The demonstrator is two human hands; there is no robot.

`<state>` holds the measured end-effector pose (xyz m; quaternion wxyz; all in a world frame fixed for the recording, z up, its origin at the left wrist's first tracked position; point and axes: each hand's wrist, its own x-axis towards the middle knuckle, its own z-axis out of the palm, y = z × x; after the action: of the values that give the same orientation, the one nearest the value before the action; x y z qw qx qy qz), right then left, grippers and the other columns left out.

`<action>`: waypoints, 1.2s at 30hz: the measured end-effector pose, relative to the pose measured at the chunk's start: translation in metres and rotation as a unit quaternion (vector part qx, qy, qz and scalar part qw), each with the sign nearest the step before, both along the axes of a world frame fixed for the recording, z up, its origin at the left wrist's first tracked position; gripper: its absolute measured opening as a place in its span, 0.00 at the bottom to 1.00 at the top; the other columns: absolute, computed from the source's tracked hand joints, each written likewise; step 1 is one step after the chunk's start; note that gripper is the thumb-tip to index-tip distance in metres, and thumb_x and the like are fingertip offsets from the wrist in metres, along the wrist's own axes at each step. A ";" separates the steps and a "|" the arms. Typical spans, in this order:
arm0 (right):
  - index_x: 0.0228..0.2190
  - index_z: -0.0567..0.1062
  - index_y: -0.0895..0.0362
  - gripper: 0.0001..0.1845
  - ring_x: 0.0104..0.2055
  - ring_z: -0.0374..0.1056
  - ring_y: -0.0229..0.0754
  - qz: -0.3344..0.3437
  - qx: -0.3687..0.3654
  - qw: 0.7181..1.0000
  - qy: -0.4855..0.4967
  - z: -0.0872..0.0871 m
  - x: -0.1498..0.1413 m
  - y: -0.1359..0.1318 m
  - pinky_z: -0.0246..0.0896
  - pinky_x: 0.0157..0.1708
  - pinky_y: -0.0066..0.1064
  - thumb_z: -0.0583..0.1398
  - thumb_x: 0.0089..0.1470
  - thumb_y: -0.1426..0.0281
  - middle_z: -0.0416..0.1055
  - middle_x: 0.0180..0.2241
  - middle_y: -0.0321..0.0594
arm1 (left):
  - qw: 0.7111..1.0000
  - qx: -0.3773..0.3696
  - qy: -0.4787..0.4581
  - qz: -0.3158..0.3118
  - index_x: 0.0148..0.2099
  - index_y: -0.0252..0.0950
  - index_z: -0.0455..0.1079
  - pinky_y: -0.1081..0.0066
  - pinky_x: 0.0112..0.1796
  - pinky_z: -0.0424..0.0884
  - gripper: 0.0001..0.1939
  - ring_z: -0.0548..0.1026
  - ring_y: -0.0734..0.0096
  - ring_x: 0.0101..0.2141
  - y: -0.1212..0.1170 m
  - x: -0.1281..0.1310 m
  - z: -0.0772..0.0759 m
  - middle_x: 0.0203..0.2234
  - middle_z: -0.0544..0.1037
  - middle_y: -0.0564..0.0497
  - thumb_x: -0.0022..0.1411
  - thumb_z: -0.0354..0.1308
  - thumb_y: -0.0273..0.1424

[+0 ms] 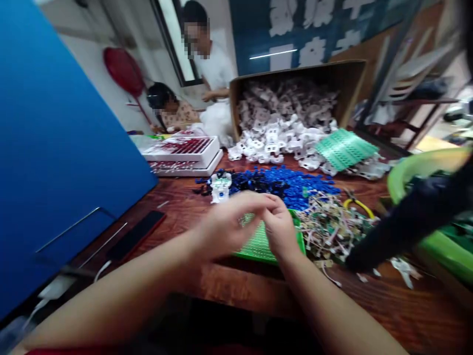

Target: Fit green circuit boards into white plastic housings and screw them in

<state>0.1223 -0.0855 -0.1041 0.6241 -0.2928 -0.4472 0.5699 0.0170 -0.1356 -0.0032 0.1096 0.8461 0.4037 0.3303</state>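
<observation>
Above a green mesh tray (258, 241), my left hand (231, 224) and my right hand (281, 227) meet at the fingertips. Both are closed in a pinch; whatever they may hold is hidden between the fingers. The left one is partly smeared by motion. Just beyond them a white plastic housing (220, 187) with a blue spot stands on the wooden table. Behind the hands lie a pile of small blue parts (284, 182) and some black parts (254, 183). To the right is a heap of small circuit boards with wires (332, 222).
A tipped cardboard box (351, 93) spills white housings (273, 135). Yellow-handled pliers (358, 204), a green basin (397, 177) and a dark post (402, 227) stand right. Left are a phone (136, 235), white trays (185, 155) and a blue panel (66, 148). Two people are behind.
</observation>
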 end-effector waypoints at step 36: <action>0.34 0.74 0.50 0.09 0.28 0.63 0.31 -0.124 0.073 0.982 -0.124 0.008 0.014 -0.006 0.61 0.28 0.24 0.63 0.47 0.71 0.67 0.27 0.32 | 0.915 -0.355 -0.190 0.003 0.38 0.34 0.68 0.74 0.24 0.64 0.10 0.70 0.74 0.26 0.015 -0.039 -0.061 0.26 0.73 0.51 0.56 0.54 0.35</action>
<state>0.1364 -0.0913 -0.0962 0.6493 -0.3684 -0.5215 0.4132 -0.0220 -0.1210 -0.0639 0.4768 0.6716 0.4680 0.3205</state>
